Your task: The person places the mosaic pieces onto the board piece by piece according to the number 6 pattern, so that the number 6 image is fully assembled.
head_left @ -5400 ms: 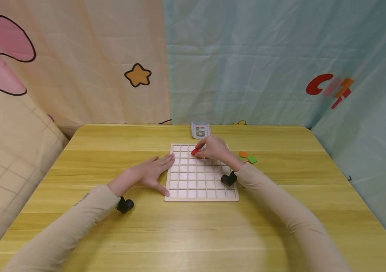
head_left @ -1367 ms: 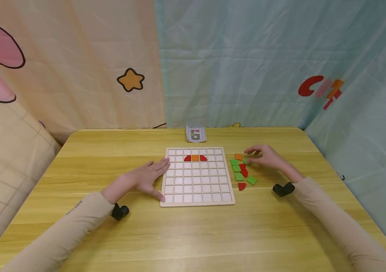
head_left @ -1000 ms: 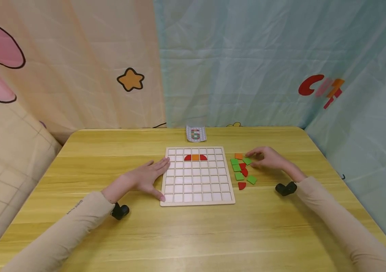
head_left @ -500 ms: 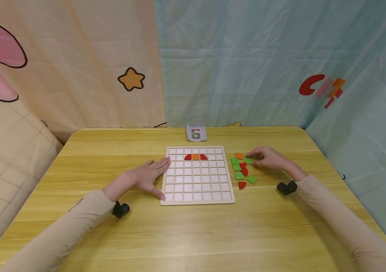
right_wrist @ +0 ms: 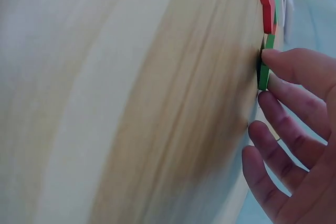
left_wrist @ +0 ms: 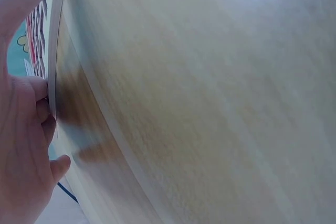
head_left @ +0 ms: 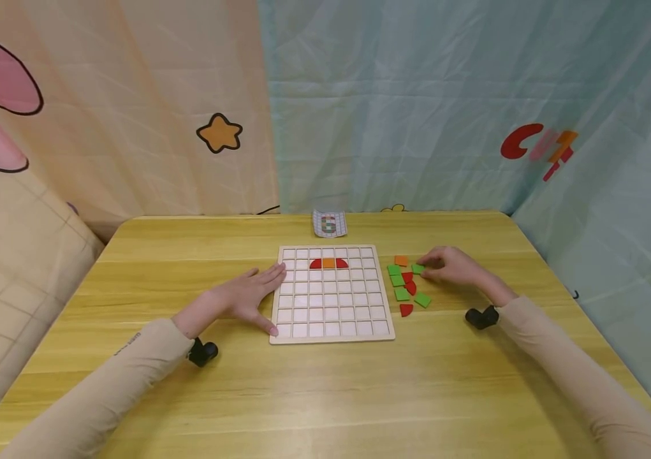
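My left hand [head_left: 250, 298] lies spread on the left edge of a wooden grid board [head_left: 332, 340], fingertips on the frame and thumb at the near corner. In the board's second row from the far side, an orange square tile [head_left: 329, 263] sits between two red quarter-round tiles [head_left: 316, 264]. Right of the board, my right hand [head_left: 451, 265] pinches a green square tile [head_left: 418, 269] between thumb and index finger. In the right wrist view this green tile [right_wrist: 266, 72] stands tilted under the thumb, the other fingers loosely bent.
Several loose tiles lie between board and right hand: green squares [head_left: 402, 294], red quarter-rounds [head_left: 406, 310] and an orange square [head_left: 401, 261]. A pattern card [head_left: 329, 224] showing a coloured figure lies beyond the board. Curtains [head_left: 388, 127] hang behind the wooden table [head_left: 325, 395].
My right hand has left the board, where it held a red tile, for the loose tiles at the right. The green tile has shifted slightly in its fingers. My left hand stays put.
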Tool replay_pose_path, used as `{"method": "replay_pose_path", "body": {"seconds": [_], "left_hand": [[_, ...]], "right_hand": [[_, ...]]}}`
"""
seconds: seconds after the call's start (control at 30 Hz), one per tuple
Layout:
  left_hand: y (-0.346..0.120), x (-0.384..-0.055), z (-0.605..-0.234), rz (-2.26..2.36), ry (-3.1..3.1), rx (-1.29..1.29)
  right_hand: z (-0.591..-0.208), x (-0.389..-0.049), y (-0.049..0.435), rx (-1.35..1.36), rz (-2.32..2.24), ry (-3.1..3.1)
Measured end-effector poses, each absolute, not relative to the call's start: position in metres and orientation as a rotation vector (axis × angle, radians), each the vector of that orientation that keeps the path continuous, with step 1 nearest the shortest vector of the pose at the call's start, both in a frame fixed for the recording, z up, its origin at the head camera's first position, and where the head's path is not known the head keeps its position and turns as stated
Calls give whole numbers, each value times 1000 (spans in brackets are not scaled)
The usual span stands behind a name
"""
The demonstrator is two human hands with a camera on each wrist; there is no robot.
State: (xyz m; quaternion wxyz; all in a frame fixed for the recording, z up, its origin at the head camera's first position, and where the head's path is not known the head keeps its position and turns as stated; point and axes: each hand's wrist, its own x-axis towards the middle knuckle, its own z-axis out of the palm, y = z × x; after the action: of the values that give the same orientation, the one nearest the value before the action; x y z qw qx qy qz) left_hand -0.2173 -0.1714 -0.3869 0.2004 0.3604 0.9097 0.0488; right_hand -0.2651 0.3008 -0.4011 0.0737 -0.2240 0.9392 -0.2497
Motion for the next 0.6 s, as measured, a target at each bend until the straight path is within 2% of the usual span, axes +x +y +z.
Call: {"method": "replay_pose_path", "body": {"seconds": [0.6], "left_hand": [[-171,-215,-386,137,2551,1018]], "right_hand": [[-387,-249,296,-481,-711,2950]]}}
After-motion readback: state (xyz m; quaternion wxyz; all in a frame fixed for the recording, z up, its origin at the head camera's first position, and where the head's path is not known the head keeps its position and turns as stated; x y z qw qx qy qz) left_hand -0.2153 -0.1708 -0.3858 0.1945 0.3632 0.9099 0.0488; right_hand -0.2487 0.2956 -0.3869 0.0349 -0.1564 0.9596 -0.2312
